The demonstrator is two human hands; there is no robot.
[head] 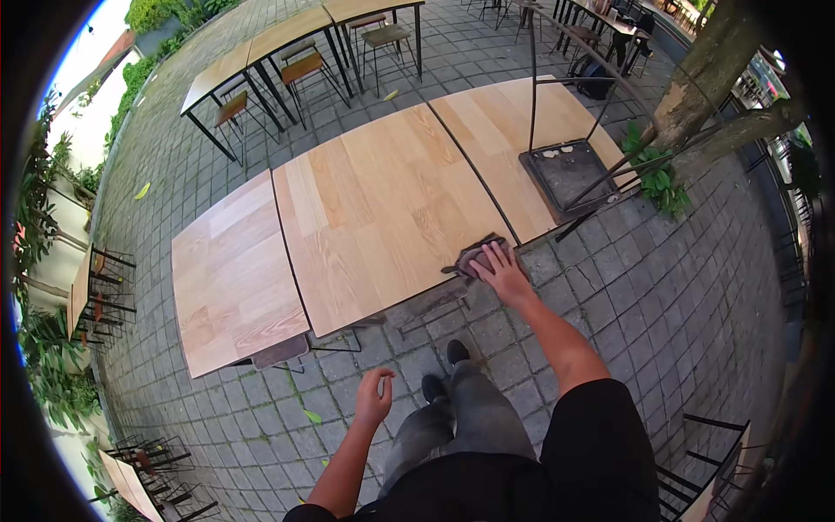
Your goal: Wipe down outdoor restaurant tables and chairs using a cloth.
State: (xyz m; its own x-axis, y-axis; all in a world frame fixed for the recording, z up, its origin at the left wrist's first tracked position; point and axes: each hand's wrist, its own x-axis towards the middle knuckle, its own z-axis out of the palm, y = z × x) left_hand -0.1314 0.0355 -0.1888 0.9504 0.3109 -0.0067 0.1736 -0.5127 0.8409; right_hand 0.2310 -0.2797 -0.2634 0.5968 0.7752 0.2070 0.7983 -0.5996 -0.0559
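Observation:
My right hand (501, 269) presses a crumpled dark cloth (479, 256) onto the near edge of a wooden tabletop (385, 196), beside the seam with the tabletop to its right. The palm lies over the cloth with the fingers spread. My left hand (376, 391) hangs over the paving in front of the table, fingers loosely curled, with nothing seen in it. A stool with a dark square seat and thin metal legs (567, 175) lies upside down on the right-hand tabletop, its legs pointing up.
Stool seats (280, 352) show under the near table edge. A tree trunk (704, 72) with leafy plants (659, 183) stands at the right. More tables (287, 39) and stools (385, 36) are behind. Grey paving (587, 313) surrounds my feet. A dark bag (593, 78) sits beyond the tables.

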